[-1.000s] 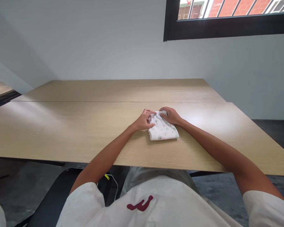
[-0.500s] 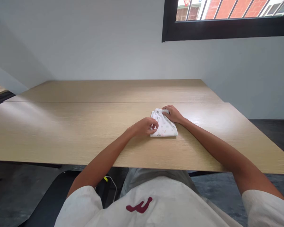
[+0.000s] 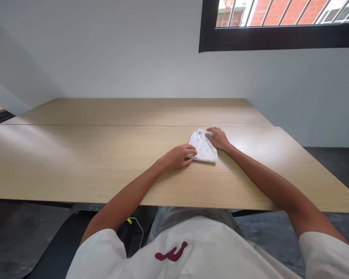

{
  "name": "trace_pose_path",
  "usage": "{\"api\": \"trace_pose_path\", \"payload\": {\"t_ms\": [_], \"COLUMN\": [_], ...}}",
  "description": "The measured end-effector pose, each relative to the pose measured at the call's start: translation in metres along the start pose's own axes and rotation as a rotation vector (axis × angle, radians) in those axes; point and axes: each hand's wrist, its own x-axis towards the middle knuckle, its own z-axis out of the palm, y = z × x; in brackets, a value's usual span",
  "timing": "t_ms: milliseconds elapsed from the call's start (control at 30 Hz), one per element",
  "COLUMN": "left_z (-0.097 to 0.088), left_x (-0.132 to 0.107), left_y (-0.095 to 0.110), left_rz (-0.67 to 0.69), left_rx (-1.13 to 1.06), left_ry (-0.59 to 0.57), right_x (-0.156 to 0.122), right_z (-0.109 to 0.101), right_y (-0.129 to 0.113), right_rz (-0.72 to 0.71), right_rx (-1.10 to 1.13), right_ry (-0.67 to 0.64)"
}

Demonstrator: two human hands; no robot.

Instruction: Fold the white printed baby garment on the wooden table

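Note:
A folded piece of white fabric (image 3: 204,149) with a small floral print lies on the wooden table, slightly turned, its top edge gathered. Whether it is a garment or a plain cloth cannot be made out. At its lower left corner, my left hand (image 3: 180,155) has its fingers closed over the edge. My right hand (image 3: 218,138) grips the upper right corner, thumb on top and fingers curled round the far side. The fabric's two held corners are partly hidden under my fingers.
The pale wooden table (image 3: 84,162) spans the view, with a seam running across it. Behind it stands a grey-white wall (image 3: 128,50) with a dark-framed, barred window (image 3: 250,38) at upper right. A black chair (image 3: 64,244) is below the table at left.
The fabric has shifted a little away from me and turned, its lower edge now slanting. My right hand moved slightly right and away; my left fingers closed onto the lower left corner.

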Motion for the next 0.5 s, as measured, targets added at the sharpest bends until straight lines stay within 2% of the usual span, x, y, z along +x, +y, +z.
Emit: {"api": "trace_pose_path", "payload": {"t_ms": [100, 167, 233, 300, 367, 500], "left_z": [0.005, 0.006, 0.006, 0.006, 0.007, 0.010], "left_x": [0.002, 0.004, 0.005, 0.006, 0.006, 0.007], "left_y": [0.001, 0.003, 0.004, 0.005, 0.005, 0.005], "left_rz": [0.016, 0.025, 0.028, 0.031, 0.038, 0.030], "left_rx": [0.040, 0.067, 0.093, 0.121, 0.139, 0.086], "left_ry": [0.006, 0.014, 0.033, 0.053, 0.067, 0.091], "right_x": [-0.009, -0.025, -0.046, -0.066, -0.079, -0.082], "right_z": [-0.007, -0.013, -0.020, -0.029, -0.037, -0.048], "right_y": [-0.008, -0.019, -0.032, -0.040, -0.043, -0.037], "right_rz": [-0.065, -0.188, -0.359, -0.527, -0.631, -0.629], "right_rx": [0.044, 0.110, 0.169, 0.168, 0.129, 0.111], "right_ry": [0.138, 0.192, 0.065, -0.198, -0.377, -0.433]}}
